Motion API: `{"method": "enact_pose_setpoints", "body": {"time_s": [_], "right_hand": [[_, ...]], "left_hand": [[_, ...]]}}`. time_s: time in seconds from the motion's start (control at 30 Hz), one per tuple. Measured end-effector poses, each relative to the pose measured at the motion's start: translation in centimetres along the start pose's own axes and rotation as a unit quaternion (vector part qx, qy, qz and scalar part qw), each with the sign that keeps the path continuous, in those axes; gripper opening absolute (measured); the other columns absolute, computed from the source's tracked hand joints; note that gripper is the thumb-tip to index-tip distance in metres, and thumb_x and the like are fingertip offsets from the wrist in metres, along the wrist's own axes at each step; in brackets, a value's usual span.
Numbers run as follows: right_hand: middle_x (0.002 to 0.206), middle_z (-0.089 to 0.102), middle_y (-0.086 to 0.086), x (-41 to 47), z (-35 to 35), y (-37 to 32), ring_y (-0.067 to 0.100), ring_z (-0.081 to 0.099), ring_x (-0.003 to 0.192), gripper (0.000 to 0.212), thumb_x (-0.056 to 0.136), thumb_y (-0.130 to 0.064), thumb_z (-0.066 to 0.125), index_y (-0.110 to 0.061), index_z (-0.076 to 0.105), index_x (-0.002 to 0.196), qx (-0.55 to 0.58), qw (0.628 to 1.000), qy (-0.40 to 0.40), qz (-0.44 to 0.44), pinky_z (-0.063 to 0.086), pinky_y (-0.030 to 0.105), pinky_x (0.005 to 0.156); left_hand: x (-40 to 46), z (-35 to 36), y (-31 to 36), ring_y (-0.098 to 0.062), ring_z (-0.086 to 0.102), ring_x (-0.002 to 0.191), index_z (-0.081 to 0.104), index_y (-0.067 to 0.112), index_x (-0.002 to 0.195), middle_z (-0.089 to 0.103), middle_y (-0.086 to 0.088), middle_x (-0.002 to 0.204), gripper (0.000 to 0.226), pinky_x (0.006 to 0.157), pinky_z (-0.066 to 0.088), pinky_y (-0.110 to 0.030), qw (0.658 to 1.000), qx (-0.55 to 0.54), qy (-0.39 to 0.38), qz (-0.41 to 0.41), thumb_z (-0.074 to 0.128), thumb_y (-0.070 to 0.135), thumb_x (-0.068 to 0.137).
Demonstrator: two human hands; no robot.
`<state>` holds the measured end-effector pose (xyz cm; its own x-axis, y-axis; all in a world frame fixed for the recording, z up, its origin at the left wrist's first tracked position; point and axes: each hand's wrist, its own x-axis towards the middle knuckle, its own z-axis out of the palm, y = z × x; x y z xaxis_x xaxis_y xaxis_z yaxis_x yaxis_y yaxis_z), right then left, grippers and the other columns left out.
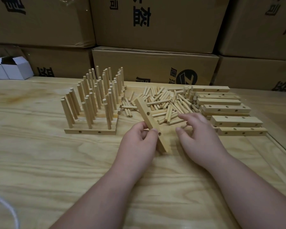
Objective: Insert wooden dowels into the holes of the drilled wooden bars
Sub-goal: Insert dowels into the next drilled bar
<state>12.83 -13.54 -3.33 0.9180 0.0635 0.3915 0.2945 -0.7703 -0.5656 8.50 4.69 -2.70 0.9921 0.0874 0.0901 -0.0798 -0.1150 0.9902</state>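
Dowels (165, 103) lie in a loose heap mid-table, between finished bars with upright pegs (92, 96) on the left and a stack of empty drilled bars (221, 106) on the right. The left hand (139, 138) pinches one drilled bar (151, 123), tilted on end, just before the heap. The right hand (200, 134) hovers beside it, fingers loosely spread, holding nothing. Cardboard cartons (155, 66) with black Chinese characters wall off the table's (40, 154) far edge; small white boxes (10, 68) sit far left.
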Motion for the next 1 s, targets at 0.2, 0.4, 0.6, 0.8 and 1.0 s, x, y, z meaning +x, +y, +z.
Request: {"method": "enact_pose_setpoints", "body": {"time_s": [0.2,0.4,0.6,0.8,1.0], "right_hand": [[0.167,0.006,-0.017,0.66,0.58,0.38,0.012,0.003,0.154,0.069,0.095,-0.060,0.047,-0.042,0.021,0.156,-0.130,0.979,-0.154,0.026,0.008,0.046,0.122],[0.167,0.011,-0.017,0.94,0.88,0.22,0.007,0.002,0.153,0.060,0.099,-0.059,0.038,-0.043,0.025,0.155,-0.150,0.972,-0.180,0.007,0.006,0.044,0.119],[0.146,0.043,-0.011,0.92,0.41,-0.38,0.013,0.028,0.140,0.053,0.092,-0.023,0.052,-0.033,0.050,0.144,-0.075,0.991,-0.108,0.008,0.024,0.037,0.117],[0.143,0.049,-0.010,0.91,0.70,-0.03,0.012,0.031,0.138,0.063,0.085,0.001,0.045,-0.029,0.057,0.139,-0.073,0.992,-0.103,-0.007,0.019,0.021,0.110],[0.144,0.049,-0.013,0.99,0.82,0.25,0.011,0.031,0.137,0.063,0.085,0.002,0.044,-0.034,0.063,0.133,-0.087,0.993,-0.074,0.004,0.020,0.022,0.111]], "left_hand": [[-0.08,0.14,0.19,-0.029,0.075,0.080,0.070,0.037,0.093,0.079,-0.003,0.083,0.019,0.085,0.058,-0.055,1.000,-0.019,-0.001,-0.006,0.054,0.036,0.083],[-0.18,0.27,0.33,-0.032,0.073,0.082,0.070,0.041,0.093,0.078,-0.007,0.084,0.019,0.084,0.058,-0.056,1.000,-0.025,-0.003,-0.013,0.055,0.036,0.082],[-0.20,0.01,0.40,-0.020,0.073,0.073,0.071,0.037,0.091,0.079,-0.002,0.082,0.020,0.069,0.059,-0.030,0.999,-0.032,-0.002,-0.011,0.053,0.031,0.085],[-0.07,-0.32,0.39,-0.009,0.072,0.065,0.059,0.034,0.118,0.080,0.001,0.085,0.035,0.056,0.053,-0.019,0.998,-0.055,-0.016,-0.025,0.043,0.012,0.097],[0.05,-0.58,0.40,-0.006,0.068,0.061,0.063,0.035,0.110,0.080,-0.003,0.085,0.035,0.052,0.051,-0.020,0.996,-0.079,-0.011,-0.045,0.040,0.015,0.092]]}}
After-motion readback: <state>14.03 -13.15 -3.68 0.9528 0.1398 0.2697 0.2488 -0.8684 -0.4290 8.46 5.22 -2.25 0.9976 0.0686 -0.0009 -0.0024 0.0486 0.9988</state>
